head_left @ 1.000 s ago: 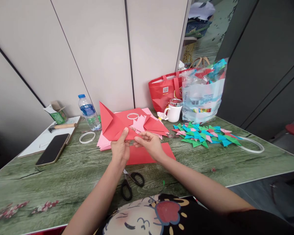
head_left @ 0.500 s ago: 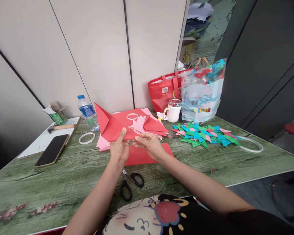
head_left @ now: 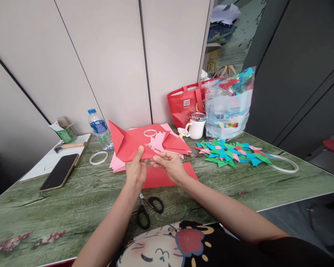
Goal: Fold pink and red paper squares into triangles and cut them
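Barely anything is shifting since the earlier frame: both hands are staying mid-frame and the folded red paper [head_left: 128,142] is hanging at nearly the same height above the green table [head_left: 72,196]. Going from big to small, the table is filling the lower frame, the red tote bag [head_left: 183,105] and clear plastic bag [head_left: 228,107] are sitting upper right, the pile of coloured folded triangles [head_left: 233,152] is lying right of centre, and the scissors [head_left: 147,209] are resting below the hands. Left hand [head_left: 135,170] is pinching the paper's lower edge under its thumb, while the right hand [head_left: 171,165] is nipping that same edge just beside it with its fingertips.
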Demonstrator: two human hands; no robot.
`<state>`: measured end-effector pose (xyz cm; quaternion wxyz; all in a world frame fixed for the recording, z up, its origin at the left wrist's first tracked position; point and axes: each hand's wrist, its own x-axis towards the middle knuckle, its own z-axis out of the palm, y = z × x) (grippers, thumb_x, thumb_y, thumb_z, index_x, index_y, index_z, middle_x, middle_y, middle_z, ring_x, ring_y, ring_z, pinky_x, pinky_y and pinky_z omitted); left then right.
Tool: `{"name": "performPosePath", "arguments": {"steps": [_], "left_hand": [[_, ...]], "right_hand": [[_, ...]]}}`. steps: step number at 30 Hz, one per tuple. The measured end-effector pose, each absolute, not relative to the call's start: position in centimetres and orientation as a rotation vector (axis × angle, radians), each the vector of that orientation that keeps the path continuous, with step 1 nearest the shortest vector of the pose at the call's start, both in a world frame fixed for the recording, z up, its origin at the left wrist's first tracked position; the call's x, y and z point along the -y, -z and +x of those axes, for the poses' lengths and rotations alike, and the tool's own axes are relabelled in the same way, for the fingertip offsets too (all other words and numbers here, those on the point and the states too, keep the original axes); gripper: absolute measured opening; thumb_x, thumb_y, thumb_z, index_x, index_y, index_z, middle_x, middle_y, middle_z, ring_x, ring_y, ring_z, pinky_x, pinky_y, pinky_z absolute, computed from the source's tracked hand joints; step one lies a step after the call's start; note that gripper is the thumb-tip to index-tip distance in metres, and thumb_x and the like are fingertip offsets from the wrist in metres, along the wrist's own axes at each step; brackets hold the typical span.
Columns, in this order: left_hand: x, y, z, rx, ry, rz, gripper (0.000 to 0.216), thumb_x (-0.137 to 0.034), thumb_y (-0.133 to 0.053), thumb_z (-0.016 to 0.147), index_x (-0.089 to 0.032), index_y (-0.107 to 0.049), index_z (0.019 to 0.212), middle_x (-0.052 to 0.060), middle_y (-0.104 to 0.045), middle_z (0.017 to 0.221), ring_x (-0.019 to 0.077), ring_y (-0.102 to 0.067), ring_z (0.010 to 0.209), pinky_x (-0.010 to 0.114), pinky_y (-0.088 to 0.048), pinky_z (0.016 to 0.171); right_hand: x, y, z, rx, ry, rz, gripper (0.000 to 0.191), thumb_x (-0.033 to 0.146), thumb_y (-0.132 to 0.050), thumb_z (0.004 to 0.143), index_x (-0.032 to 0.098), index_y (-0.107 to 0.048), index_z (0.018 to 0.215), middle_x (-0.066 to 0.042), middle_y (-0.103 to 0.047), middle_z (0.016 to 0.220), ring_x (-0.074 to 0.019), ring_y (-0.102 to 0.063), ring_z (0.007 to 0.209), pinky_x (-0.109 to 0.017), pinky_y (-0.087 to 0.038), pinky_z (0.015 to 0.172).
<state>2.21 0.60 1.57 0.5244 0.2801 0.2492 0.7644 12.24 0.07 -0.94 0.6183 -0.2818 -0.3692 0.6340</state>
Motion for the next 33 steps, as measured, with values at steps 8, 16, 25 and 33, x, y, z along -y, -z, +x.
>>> {"name": "performPosePath", "arguments": {"steps": [8, 16, 25, 33], "left_hand": [[-0.8, -1.5, 1.9, -0.594, -1.878, 0.655, 0.032, -0.013, -0.075, 0.057, -0.018, -0.064, 0.087, 0.004, -0.069, 0.087, 0.0146, -0.064, 0.074, 0.025, -0.051, 0.065], [-0.5, -1.7, 1.7, -0.680, -1.920, 0.485, 0.028, -0.007, -0.074, 0.056, -0.014, -0.065, 0.081, 0.005, -0.069, 0.087, 0.0149, -0.064, 0.074, 0.025, -0.053, 0.063], [-0.6, -2.1, 1.3, -0.711, -1.914, 0.645, 0.026, -0.012, -0.077, 0.051, -0.014, -0.063, 0.073, 0.002, -0.067, 0.071, 0.0133, -0.062, 0.063, 0.022, -0.050, 0.055], [-0.1, -1.4, 2.2, -0.841, -1.881, 0.732, 0.027, -0.016, -0.079, 0.046, -0.011, -0.063, 0.068, 0.002, -0.067, 0.068, 0.0125, -0.060, 0.054, 0.023, -0.049, 0.049]], "right_hand": [[0.2, 0.7, 12.6, 0.903, -1.538, -0.592, 0.023, 0.028, -0.074, 0.058, 0.012, -0.062, 0.071, -0.004, -0.070, 0.068, -0.0130, -0.067, 0.059, -0.022, -0.054, 0.059], [0.4, 1.0, 12.5, 1.065, -1.404, -0.552, 0.020, 0.029, -0.071, 0.063, 0.013, -0.064, 0.072, -0.003, -0.070, 0.066, -0.0151, -0.067, 0.061, -0.028, -0.055, 0.064], [0.1, 0.9, 13.0, 1.218, -1.454, -0.603, 0.024, 0.035, -0.067, 0.068, 0.013, -0.062, 0.074, -0.006, -0.071, 0.075, -0.0153, -0.067, 0.062, -0.029, -0.056, 0.062], [0.0, 0.8, 13.1, 1.279, -1.515, -0.720, 0.031, 0.037, -0.070, 0.062, 0.013, -0.049, 0.060, -0.007, -0.070, 0.067, -0.0164, -0.067, 0.057, -0.030, -0.055, 0.055]]}}
